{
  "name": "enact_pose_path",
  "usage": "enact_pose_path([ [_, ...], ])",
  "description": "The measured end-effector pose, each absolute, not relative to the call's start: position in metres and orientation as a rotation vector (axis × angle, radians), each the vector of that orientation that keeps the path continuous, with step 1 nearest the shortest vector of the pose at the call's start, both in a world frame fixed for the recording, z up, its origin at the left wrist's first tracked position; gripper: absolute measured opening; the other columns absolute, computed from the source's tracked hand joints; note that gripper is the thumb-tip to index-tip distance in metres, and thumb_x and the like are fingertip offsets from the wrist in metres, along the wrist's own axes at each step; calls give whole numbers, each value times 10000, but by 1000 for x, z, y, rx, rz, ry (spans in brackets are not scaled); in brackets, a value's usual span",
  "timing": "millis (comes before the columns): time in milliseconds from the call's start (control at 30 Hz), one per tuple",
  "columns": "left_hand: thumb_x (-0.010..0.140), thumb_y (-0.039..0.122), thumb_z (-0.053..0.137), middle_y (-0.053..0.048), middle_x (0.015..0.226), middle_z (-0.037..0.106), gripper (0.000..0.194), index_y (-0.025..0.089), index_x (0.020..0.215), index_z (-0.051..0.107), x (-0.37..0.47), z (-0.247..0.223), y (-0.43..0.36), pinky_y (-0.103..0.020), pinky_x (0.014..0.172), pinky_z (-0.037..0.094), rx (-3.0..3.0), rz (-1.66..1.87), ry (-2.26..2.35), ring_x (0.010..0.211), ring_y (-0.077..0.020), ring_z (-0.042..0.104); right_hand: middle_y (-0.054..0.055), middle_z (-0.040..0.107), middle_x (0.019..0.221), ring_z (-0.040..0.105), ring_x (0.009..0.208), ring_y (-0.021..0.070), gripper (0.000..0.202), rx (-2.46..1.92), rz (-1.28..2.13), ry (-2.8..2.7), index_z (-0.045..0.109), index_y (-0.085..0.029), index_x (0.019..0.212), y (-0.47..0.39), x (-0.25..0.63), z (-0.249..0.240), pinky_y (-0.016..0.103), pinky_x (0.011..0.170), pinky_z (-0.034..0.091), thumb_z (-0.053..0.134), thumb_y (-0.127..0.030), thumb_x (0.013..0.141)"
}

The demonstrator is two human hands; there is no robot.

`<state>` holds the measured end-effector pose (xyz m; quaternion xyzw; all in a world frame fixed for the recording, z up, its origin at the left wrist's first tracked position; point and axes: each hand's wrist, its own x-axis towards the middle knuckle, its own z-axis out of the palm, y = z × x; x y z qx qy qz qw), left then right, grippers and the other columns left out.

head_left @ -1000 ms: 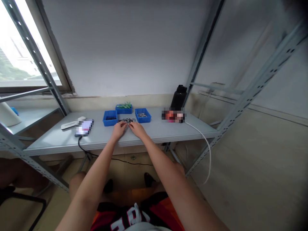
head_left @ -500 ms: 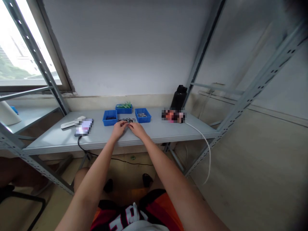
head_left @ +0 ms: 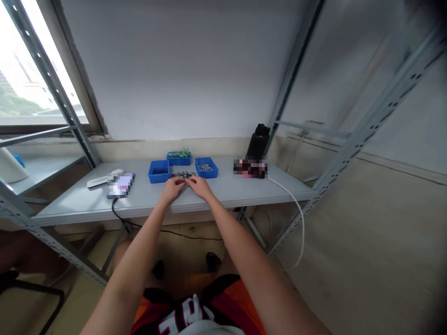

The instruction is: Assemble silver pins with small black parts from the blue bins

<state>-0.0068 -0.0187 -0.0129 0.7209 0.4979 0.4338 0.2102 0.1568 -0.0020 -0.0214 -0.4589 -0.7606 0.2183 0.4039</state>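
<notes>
My left hand [head_left: 173,188] and my right hand [head_left: 200,187] meet over the shelf top, their fingertips close together and pinched. Whatever is between the fingers is too small to make out. Just beyond the fingertips lies a loose pile of small black and silver parts [head_left: 188,175]. Left of the pile sits a blue bin [head_left: 159,178] with dark small pieces inside. To its right is another blue bin [head_left: 212,175] holding small silvery pieces. Behind stands a third blue bin [head_left: 179,162] with green strip-like pieces [head_left: 180,152].
A grey metal shelf [head_left: 139,200] carries everything. On the left lie a phone [head_left: 120,185] with a black cable and a white flat object [head_left: 98,181]. A black bottle [head_left: 258,142] stands at right behind a blurred-out item [head_left: 249,168] with a white cable [head_left: 301,209]. Metal uprights frame both ends.
The view has shifted very slightly. Both hands stay together in front of the pile, with only small finger movement; the bins have not moved.
</notes>
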Motion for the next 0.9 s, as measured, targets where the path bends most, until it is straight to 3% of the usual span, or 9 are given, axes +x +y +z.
enact_pose_path([
  [267, 757, 247, 629, -62, 803, 731, 165, 148, 850, 722, -7, -17, -15, -297, 764, 493, 2053, 1177, 1423, 768, -194, 648, 39, 729, 877, 640, 833, 157, 233, -1114, 620, -1948, 723, -184, 881, -3, 156, -21, 245, 763, 434, 574, -361, 909],
  [567, 789, 337, 637, -68, 811, 732, 218, 154, 860, 733, -9, -19, -15, -291, 736, 482, 2061, 1190, 1418, 753, -197, 640, 44, 726, 878, 642, 839, 160, 198, -1115, 622, -1907, 712, -175, 868, -1, 157, -22, 255, 785, 450, 548, -281, 902],
  [900, 777, 294, 646, -72, 824, 745, 189, 149, 856, 736, -9, -16, -15, -296, 753, 487, 2029, 1186, 1422, 771, -207, 651, 53, 731, 883, 658, 855, 179, 130, -1077, 675, -1863, 709, -175, 856, 8, 157, -27, 279, 798, 467, 595, -237, 850],
])
